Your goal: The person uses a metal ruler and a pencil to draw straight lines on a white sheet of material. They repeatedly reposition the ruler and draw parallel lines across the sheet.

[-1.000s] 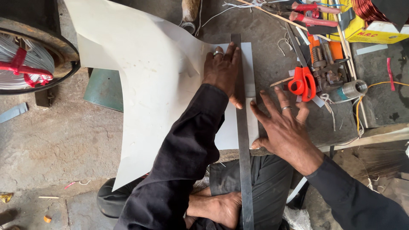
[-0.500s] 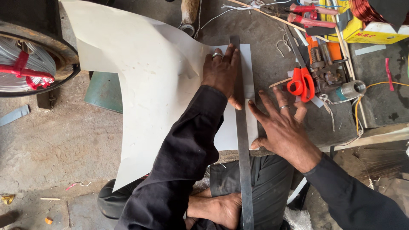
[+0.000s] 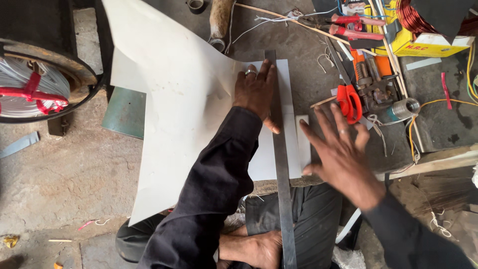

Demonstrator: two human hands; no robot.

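Head view: left hand [image 3: 256,92], fingers together, pressed flat on white sheet [image 3: 179,114] beside long steel ruler [image 3: 279,149] crossing it lengthwise. Right hand [image 3: 341,152], fingers spread, over sheet's right edge, thumb at a narrow cut strip [image 3: 302,144]. Sheet's left part overhangs block edge. Orange scissors [image 3: 349,101] just right. Yellow box [image 3: 428,46] at upper right, among crowded tools.

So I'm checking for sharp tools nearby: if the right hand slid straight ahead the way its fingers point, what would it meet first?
Probably the orange-handled scissors, just beyond the right hand; height is unclear.
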